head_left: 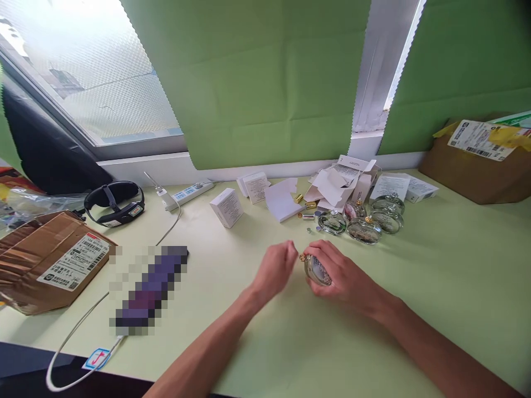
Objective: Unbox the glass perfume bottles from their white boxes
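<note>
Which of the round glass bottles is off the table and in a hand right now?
The round glass bottle held in the right hand, near the left hand; the other bottles stand grouped behind by the torn boxes.

This looks like a makeshift packing corner in a home or small office: a pale green table (456,287) pushed against a window (95,83), shipping cartons with courier labels (50,260), small white product boxes (227,207), round glass bottles (365,229), and a power strip (188,193).
</note>
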`<state>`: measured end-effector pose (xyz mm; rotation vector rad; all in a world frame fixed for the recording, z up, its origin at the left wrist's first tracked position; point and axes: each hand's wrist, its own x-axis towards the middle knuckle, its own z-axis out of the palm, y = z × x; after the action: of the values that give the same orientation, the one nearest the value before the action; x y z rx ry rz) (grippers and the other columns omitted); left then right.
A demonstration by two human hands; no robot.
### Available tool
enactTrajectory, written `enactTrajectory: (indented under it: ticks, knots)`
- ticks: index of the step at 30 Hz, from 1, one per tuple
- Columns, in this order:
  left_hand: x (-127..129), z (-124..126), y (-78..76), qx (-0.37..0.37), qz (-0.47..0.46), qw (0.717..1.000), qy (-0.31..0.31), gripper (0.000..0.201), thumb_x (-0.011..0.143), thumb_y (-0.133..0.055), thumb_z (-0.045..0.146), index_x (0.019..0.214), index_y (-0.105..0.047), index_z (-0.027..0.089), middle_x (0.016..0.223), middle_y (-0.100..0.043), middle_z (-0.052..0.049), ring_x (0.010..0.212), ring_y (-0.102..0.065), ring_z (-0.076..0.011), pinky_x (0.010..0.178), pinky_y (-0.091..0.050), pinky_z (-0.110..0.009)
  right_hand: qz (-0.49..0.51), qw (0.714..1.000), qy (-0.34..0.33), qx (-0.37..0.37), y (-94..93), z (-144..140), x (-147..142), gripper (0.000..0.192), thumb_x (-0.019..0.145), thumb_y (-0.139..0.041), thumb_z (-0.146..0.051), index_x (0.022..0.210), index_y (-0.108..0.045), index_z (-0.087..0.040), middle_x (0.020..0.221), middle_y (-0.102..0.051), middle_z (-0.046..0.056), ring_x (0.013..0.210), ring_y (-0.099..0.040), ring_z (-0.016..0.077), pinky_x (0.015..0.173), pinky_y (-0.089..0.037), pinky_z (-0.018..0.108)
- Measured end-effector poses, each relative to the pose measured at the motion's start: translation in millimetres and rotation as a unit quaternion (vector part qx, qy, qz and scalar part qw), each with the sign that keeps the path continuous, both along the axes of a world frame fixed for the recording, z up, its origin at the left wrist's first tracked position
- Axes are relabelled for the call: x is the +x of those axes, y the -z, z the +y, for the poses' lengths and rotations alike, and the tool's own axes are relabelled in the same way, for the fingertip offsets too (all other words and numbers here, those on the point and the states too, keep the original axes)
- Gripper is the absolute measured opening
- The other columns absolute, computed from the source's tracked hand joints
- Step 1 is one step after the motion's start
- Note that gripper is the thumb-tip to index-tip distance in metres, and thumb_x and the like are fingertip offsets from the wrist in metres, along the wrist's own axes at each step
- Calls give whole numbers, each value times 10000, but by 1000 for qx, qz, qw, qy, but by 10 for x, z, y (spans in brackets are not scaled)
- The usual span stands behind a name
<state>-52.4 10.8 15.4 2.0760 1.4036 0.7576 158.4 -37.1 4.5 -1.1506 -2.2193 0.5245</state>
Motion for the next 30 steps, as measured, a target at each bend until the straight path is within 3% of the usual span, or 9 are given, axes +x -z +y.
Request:
enactTrajectory:
  ticks: [2,4,8,11,14,18,22,27,30]
  knots:
    - [-131,97,-27,-15,-49,993,-107,473,1013,-254,525,645,-271,228,560,-322,41,526,-326,-128,532,-264,-281,11,999,28,-18,-12,3,41,367,891,-596,-261,1244,-498,-283,1235,-564,82,1172,-555,271,984,-488,433]
    - [-224,180,-23,11,-72,989,-132,480,1015,-237,550,674,-323,224,608,-401,28,574,-402,-136,562,-322,-267,49,995,57,-60,-20,8,63,315,921,-581,-307,1224,-496,-294,1238,-552,64,1159,-560,245,997,-483,418]
    - [-143,299,71,-2,8,1000,-22,441,1017,-317,519,804,-539,202,737,-602,-8,701,-549,-158,648,-413,-257,124,984,46,-122,30,30,29,366,949,-579,-436,1273,-458,-316,1284,-515,48,1169,-558,216,1011,-478,392]
    - [33,448,84,4,35,999,-18,317,1008,-409,435,1044,-606,190,833,-665,-35,776,-609,-180,719,-448,-277,148,981,29,-121,122,55,2,443,920,-625,-485,1291,-445,-322,1392,-442,65,1310,-481,236,1075,-437,406]
    - [150,672,-64,23,60,998,-23,408,993,-463,425,1316,-511,179,1030,-678,-96,966,-640,-240,836,-463,-339,159,981,40,-101,209,89,11,464,905,-645,-497,1282,-443,-317,1447,-398,78,1423,-378,255,1154,-359,444]
    - [126,1099,-492,97,174,979,-37,480,1014,-405,475,1395,-456,186,1217,-634,-136,1077,-622,-272,918,-451,-379,175,979,47,-92,252,133,54,514,892,-661,-501,1309,-430,-310,1468,-423,93,1424,-402,262,1166,-351,472]
    - [-100,1674,-887,148,303,936,-104,494,978,-463,242,1460,-388,167,1417,-518,-174,1357,-423,-317,1080,-319,-419,183,974,55,-124,231,153,75,573,902,-655,-501,1387,-394,-345,1546,-419,73,1463,-369,264,1189,-314,504]
    - [-367,2139,-937,80,361,926,-72,478,914,-586,243,1380,-500,184,1331,-616,-154,1279,-488,-317,1046,-310,-404,180,972,114,-101,256,168,12,696,971,-565,-419,1545,-172,-385,1616,-355,48,1487,-334,231,1204,-296,498]
    - [-393,2178,-871,79,369,924,-67,487,934,-540,232,1410,-465,159,1337,-619,-175,1283,-499,-320,1057,-289,-414,163,973,164,-23,271,173,-39,634,978,-530,-356,1531,-222,-328,1542,-400,91,1414,-413,249,1126,-403,471]
